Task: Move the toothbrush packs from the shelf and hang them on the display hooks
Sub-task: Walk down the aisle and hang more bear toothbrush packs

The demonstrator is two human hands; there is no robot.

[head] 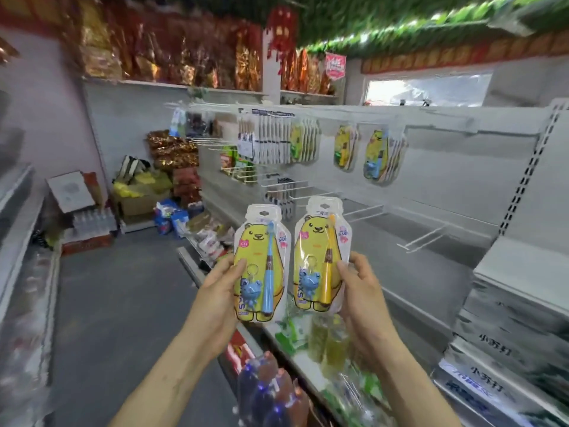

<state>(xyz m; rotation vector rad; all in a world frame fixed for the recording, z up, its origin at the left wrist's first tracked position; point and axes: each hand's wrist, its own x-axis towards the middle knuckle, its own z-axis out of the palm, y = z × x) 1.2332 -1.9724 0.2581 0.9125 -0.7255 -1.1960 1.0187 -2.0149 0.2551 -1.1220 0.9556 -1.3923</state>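
Presently held two packs, one per hand, upright and side by side in mid-air, just apart, in front of the white shelving (462,167) and well short of any hook. Gripped the flat yellow bear-printed plastic pack with the blue toothbrush (261,263) in the left hand (220,291), thumb pressed on the front near the lower left edge, fingers curled behind. Gripped the matching yellow bear pack with the yellow toothbrush (320,254) in the right hand (358,291) likewise, thumb on its right edge. Judged the likeliest slip: missing the small cut-out hang hole (264,213) in the white top tab when threading onto a thin white wire display hook (423,238), given the low grip and a probably floppy top. Could also bend or tear the tab by forcing it, or knock the yellow packs already hanging (380,155) on the upper rail. Reckoned handling two at once the root of most trouble, with no free hand for steadying a hook. Looked glossy, light and thin, with a rounded bottle-like outline; carried a blue frog keyring charm (251,292) low on each front beside the brush. Found the print too blurred for reading.
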